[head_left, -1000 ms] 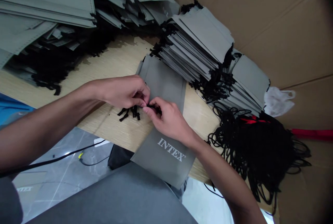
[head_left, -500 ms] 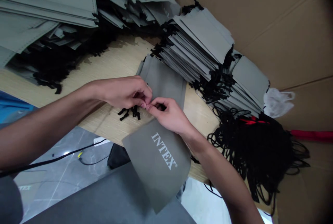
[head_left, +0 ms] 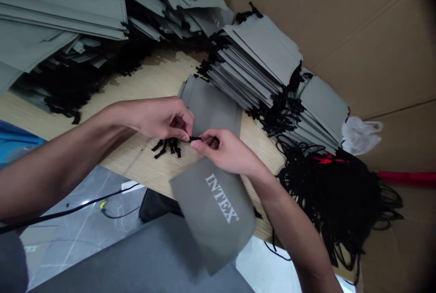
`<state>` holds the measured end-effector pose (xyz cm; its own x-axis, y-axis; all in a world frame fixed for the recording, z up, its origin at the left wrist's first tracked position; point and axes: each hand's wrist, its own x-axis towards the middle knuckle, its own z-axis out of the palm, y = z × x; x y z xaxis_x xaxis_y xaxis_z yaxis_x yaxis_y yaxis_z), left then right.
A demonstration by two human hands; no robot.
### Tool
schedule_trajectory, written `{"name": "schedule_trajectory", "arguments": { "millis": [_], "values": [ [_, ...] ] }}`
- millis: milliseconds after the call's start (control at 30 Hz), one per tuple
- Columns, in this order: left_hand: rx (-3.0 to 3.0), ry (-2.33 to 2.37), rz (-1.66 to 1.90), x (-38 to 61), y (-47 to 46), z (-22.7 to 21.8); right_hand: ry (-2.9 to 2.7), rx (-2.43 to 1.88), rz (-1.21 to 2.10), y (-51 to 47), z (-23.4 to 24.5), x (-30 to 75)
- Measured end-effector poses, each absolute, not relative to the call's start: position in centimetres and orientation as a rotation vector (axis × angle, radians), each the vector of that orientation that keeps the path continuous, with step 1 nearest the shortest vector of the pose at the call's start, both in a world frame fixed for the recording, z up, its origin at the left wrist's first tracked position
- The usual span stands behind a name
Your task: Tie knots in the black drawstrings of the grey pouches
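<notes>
A short black cord [head_left: 195,138] runs between my two hands. My left hand [head_left: 166,118] pinches one end of it between thumb and finger. Thumb and fingers of my right hand [head_left: 223,150] are closed on the other end. Below the right hand hangs a grey bag [head_left: 214,220] printed INTEX, its upper edge hidden by that hand. More grey bags [head_left: 214,106] lie flat on the table behind my hands. Several black cord ends [head_left: 168,146] stick out under my left hand.
Piles of grey bags [head_left: 61,2] with black cords fill the far left. Neater stacks [head_left: 265,47] stand at the back right, near a white plastic bag [head_left: 361,135]. A heap of black cords [head_left: 340,197] lies at the right of the wooden table [head_left: 136,84], before a cardboard wall [head_left: 340,25].
My hands have drawn slightly apart, and a bit of black cord now shows between them. The hanging INTEX bag has shifted a little to the right.
</notes>
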<state>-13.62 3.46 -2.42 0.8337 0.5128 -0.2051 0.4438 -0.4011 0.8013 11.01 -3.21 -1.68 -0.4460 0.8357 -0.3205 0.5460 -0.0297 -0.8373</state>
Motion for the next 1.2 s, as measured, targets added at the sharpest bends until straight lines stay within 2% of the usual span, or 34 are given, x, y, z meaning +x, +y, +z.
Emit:
{"name": "schedule_trajectory", "arguments": {
  "millis": [67,167,233,333,433,633,1200],
  "values": [
    [1.978,0.741,0.051,-14.1,3.5,-1.9,-2.083,-1.581,1.221,-2.3,-0.6,12.8],
    [1.917,0.830,0.049,-14.8,3.7,-0.9,-2.078,-1.889,0.664,-0.3,-0.2,15.7],
    [1.945,1.015,0.156,-15.0,4.0,-0.5,-2.055,-2.082,0.532,0.8,-0.7,17.2],
    [2.069,1.455,0.343,-14.7,4.8,-0.9,-2.034,-2.226,0.555,1.8,-1.5,17.9],
    [2.105,1.804,0.277,-13.8,5.4,-2.0,-2.053,-2.200,0.654,2.0,-1.5,17.6],
    [2.070,1.877,-0.039,-11.7,5.7,-2.5,-2.042,-2.079,0.815,2.1,-2.0,17.0],
    [2.038,1.951,-0.183,-9.9,3.6,-0.7,-1.929,-1.873,0.852,1.0,-4.8,13.3]
  ]
}}
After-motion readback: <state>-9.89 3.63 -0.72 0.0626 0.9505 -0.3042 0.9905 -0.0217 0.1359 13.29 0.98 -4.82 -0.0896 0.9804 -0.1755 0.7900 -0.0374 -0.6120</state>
